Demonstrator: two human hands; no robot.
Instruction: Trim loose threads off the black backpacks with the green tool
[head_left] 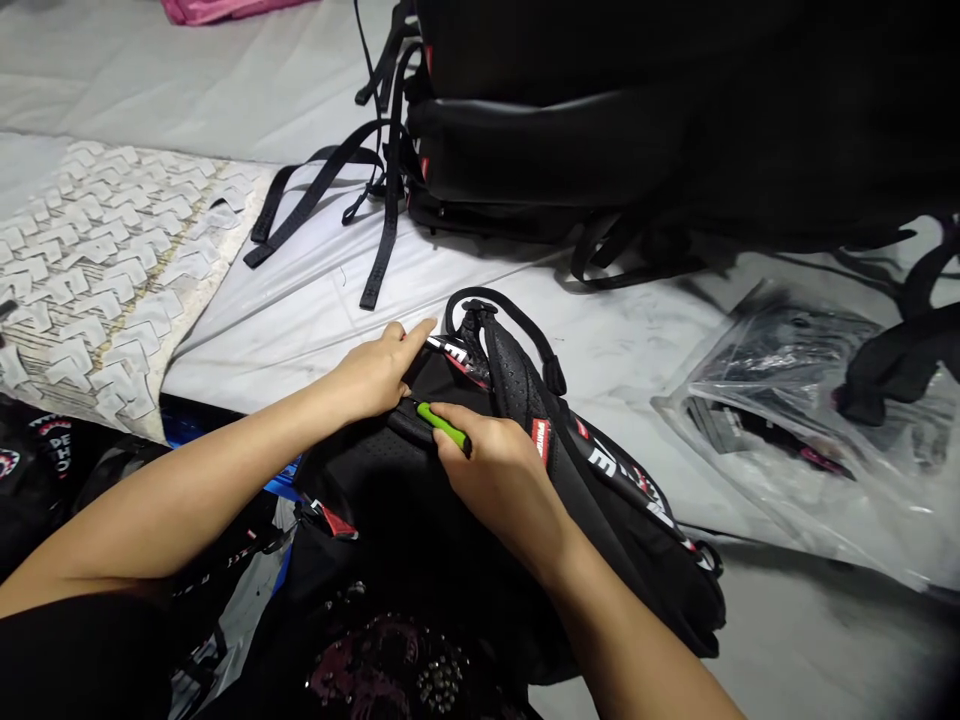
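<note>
A black backpack (450, 510) with mesh shoulder straps and white and red lettering lies over the table's front edge, close to my body. At its top edge my left hand (379, 370) is closed on the fabric, its index finger stretched out past the edge. My right hand (499, 470) grips a small tool with a bright green and black handle (444, 425). The tool points toward my left fingertips at the backpack's padded top. Its working tip is too dark and small to make out. One shoulder strap (517, 370) curves up just beyond my right hand.
Black bags (600, 150) are piled at the back, with loose webbing straps (322, 200) trailing over the white table cover (300, 310). Clear plastic packaging (795, 400) with dark contents lies at the right. White chevron-shaped pieces (112, 270) cover a sheet at the left.
</note>
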